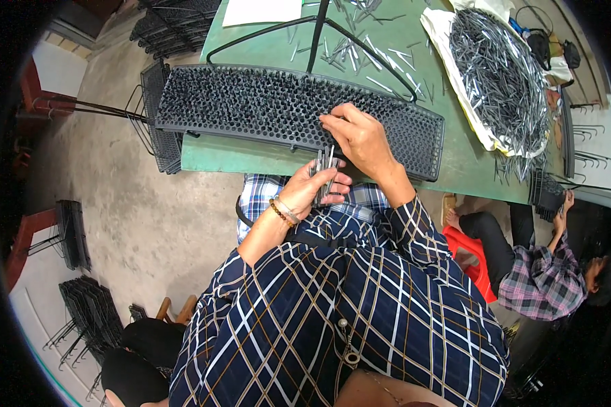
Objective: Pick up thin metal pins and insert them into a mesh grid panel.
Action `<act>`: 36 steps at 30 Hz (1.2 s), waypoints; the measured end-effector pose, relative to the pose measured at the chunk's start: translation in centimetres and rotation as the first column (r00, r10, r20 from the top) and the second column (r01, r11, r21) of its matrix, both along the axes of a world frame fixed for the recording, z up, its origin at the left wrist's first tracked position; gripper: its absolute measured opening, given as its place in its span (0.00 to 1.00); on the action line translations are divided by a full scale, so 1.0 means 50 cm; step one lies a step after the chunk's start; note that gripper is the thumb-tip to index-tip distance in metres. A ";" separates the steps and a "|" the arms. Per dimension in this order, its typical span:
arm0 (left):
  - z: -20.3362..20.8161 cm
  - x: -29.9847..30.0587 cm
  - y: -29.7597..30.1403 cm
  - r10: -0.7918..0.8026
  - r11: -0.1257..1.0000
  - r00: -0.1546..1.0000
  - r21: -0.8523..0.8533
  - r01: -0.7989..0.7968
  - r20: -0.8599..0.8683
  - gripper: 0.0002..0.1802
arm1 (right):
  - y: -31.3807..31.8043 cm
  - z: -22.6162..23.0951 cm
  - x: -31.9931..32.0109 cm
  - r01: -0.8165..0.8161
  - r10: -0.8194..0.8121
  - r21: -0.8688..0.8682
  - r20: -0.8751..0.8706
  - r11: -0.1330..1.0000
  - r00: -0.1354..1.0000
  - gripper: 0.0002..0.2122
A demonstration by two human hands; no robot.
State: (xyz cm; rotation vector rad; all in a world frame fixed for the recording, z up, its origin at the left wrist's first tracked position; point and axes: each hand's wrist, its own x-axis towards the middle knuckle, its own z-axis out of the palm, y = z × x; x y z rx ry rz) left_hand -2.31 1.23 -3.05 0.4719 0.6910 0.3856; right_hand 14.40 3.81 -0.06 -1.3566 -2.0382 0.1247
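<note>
Metal pins [324,171] are sitting bunched in the left hand [312,190], which is clenching them just below the right hand [360,136]. That right hand is pressing fingertips onto the black perforated tray [251,105] on the green surface [217,154]; whether it is pinching a pin is hidden.

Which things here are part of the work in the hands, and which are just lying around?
In use: left hand holding a bundle of metal pins; right hand at the black perforated tray.

Lying about: pin heap, white paper, stacked trays on floor.
</note>
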 end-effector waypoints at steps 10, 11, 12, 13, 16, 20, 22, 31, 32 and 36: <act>0.001 -0.009 0.008 -0.021 0.985 1.000 0.171 0.019 0.012 0.14 | -0.027 0.042 -0.009 -0.101 0.010 -0.316 -0.276 0.943 0.961 0.05; 0.000 -0.010 0.007 -0.031 0.976 0.999 0.215 0.026 0.020 0.14 | -0.029 0.044 -0.009 -0.138 -0.009 -0.411 -0.337 0.901 0.941 0.07; 0.000 -0.010 0.007 -0.041 0.965 0.999 0.260 0.033 0.026 0.14 | -0.030 0.045 -0.007 -0.138 -0.010 -0.410 -0.339 0.901 0.941 0.07; 0.000 -0.010 0.007 -0.041 0.965 0.999 0.260 0.033 0.025 0.14 | -0.030 0.045 -0.005 -0.138 -0.079 -0.489 -0.397 0.861 0.914 0.08; -0.001 -0.012 0.008 -0.046 0.961 0.998 0.274 0.030 0.052 0.14 | -0.025 0.042 -0.002 -0.136 -0.212 -0.585 -0.487 0.799 0.847 0.10; -0.019 -0.019 0.011 -0.004 0.980 1.000 0.200 -0.001 0.022 0.15 | -0.007 0.047 -0.015 0.011 -0.298 -0.502 -0.496 0.865 0.815 0.07; -0.017 -0.016 0.012 0.000 0.984 1.000 0.179 -0.002 0.012 0.15 | 0.012 0.037 -0.021 0.078 -0.206 -0.264 -0.506 0.962 0.837 0.06; -0.022 -0.017 0.007 0.034 0.990 0.999 0.140 -0.036 0.011 0.09 | 0.035 0.010 -0.047 0.107 -0.109 -0.027 -0.377 0.994 0.920 0.04; -0.024 -0.018 0.007 0.039 0.988 0.999 0.146 -0.042 0.026 0.09 | 0.037 0.007 -0.050 0.088 -0.090 -0.022 -0.385 0.996 0.919 0.05; -0.012 -0.019 0.006 0.035 0.989 0.999 0.140 -0.039 0.029 0.09 | 0.032 -0.006 -0.057 0.089 -0.099 -0.049 -0.291 0.995 0.952 0.05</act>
